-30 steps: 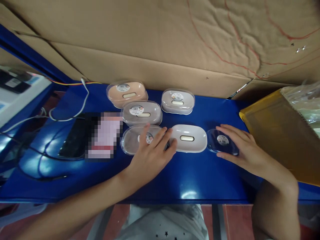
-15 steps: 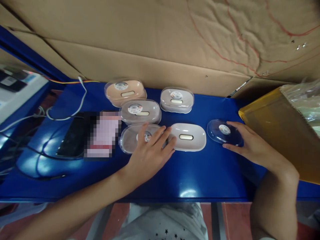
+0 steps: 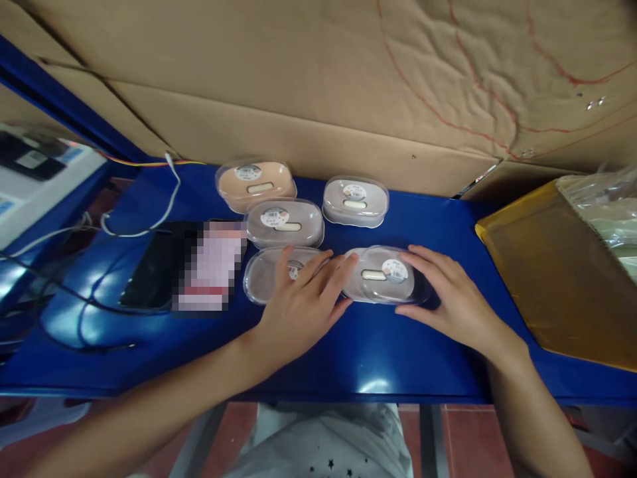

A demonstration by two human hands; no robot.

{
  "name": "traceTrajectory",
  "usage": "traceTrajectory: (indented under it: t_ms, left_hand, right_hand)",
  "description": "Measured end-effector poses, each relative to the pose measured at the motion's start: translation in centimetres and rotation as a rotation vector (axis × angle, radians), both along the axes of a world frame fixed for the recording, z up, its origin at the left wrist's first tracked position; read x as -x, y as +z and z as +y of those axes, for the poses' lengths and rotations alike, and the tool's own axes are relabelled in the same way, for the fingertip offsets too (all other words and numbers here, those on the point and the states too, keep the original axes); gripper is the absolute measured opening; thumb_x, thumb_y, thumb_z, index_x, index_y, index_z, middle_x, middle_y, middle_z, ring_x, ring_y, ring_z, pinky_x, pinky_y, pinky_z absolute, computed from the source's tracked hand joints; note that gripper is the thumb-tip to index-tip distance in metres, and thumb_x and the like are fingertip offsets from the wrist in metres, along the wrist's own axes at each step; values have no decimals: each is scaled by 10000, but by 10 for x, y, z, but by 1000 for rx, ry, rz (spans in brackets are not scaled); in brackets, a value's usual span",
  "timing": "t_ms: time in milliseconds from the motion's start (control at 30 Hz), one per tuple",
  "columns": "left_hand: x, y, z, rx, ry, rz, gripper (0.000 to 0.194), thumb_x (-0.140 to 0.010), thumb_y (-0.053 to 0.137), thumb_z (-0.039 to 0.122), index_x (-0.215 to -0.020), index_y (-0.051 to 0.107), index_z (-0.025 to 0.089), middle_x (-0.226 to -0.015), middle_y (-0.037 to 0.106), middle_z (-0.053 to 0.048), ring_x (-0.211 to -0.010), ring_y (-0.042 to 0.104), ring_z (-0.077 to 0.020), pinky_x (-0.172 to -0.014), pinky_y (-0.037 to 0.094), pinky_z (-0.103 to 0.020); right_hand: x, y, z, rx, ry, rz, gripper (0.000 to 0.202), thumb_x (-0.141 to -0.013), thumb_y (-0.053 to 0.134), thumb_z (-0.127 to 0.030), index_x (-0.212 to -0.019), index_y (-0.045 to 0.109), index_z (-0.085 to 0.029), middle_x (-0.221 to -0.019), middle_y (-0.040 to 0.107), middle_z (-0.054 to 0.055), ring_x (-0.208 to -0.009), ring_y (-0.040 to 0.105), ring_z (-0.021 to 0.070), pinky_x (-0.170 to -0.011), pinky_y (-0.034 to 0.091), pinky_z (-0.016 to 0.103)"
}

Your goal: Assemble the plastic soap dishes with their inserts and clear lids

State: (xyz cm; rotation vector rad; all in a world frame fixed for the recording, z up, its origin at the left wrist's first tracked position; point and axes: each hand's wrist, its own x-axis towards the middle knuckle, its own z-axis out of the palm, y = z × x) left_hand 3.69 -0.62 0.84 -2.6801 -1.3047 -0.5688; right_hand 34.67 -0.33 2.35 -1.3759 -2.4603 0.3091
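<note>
My right hand (image 3: 450, 295) grips a clear plastic lid (image 3: 422, 285) by its right end, between thumb and fingers. This lid, which bears a round label, overlaps a shallow pale oval dish (image 3: 355, 287) with a cream slot-shaped piece in its middle, sitting slightly off to the right. At the dish's left end, the thumb and index finger of my left hand (image 3: 301, 302) hold its edge. The other left fingers spread over a neighbouring lidded oval dish (image 3: 261, 279), partly hiding its label.
Behind are a lidded grey dish (image 3: 308, 222), a lidded peach dish (image 3: 239, 184) and a lidded pale dish (image 3: 375, 198). A phone (image 3: 209, 265) and cables (image 3: 89, 312) lie left on the blue table (image 3: 358, 352). A taped cardboard box (image 3: 557, 272) stands right, a cardboard wall (image 3: 298, 126) behind.
My right hand has moved left with the clear lid, from the bare table to over the pale oval dish. My left hand has stayed nearly in place.
</note>
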Motion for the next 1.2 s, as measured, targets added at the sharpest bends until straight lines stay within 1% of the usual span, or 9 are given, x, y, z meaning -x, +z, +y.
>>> traceTrajectory:
  t_ms: [67,133,300,500,733,900,1067,1200]
  left_hand:
    - [-1,1,-1,-9,24,-2,563,-1064,702,305,-1572,518,143,-1420,756,-154,-1386,663,-350,-1355,98,-706]
    - [-1,1,-2,-10,30,-13,557,-1064,705,315,-1566,532,147,-1418,760,-146,-1401,654,-351,-1358,68,-707]
    - [0,1,-2,7,23,-16,554,-1064,699,313,-1570,547,148,-1396,771,-148,-1387,669,-354,-1351,126,-722]
    - [0,1,-1,15,15,-10,529,-1050,712,308,-1547,594,172,-1412,763,-136,-1379,676,-365,-1344,199,-718]
    - [-1,0,-2,7,23,20,474,-1105,630,372,-1539,603,186,-1478,725,-138,-1387,664,-352,-1356,148,-715]
    - [-1,0,-2,8,24,38,459,-1101,638,369,-1531,619,210,-1493,714,-143,-1381,668,-362,-1333,211,-730]
    - [0,0,-2,3,23,52,462,-1116,614,371,-1541,603,192,-1492,716,-139,-1389,661,-352,-1337,200,-725]
    - [0,0,-1,3,20,44,454,-1113,617,368,-1524,611,177,-1477,726,-138,-1382,665,-353,-1333,205,-719]
  right_hand:
    - [7,-4,0,-22,31,-6,849,-983,738,-637,-1697,396,-331,-1677,530,160,-1497,556,409,-1168,517,632]
    - [10,-8,1,-58,56,2,872,-981,749,-622,-1714,370,-340,-1680,522,165,-1500,551,413,-1165,512,628]
    - [15,-15,2,-130,96,31,856,-1004,748,-563,-1723,351,-322,-1699,488,191,-1542,513,396,-1176,497,600]
    - [19,-21,3,-149,86,32,832,-1012,740,-553,-1720,371,-319,-1673,526,180,-1515,539,399,-1158,503,589]
    - [20,-24,4,-163,65,13,820,-1044,677,-574,-1739,331,-312,-1646,553,191,-1494,558,411,-1138,514,593]
    - [20,-25,3,-115,52,0,838,-1059,649,-573,-1760,253,-342,-1680,516,184,-1517,536,418,-1165,491,620]
    - [19,-23,3,-119,76,-21,859,-1057,660,-560,-1769,228,-349,-1704,483,175,-1539,507,414,-1190,472,629]
    - [18,-22,4,-149,92,-24,867,-1056,661,-565,-1772,222,-350,-1682,515,174,-1517,530,412,-1162,496,621]
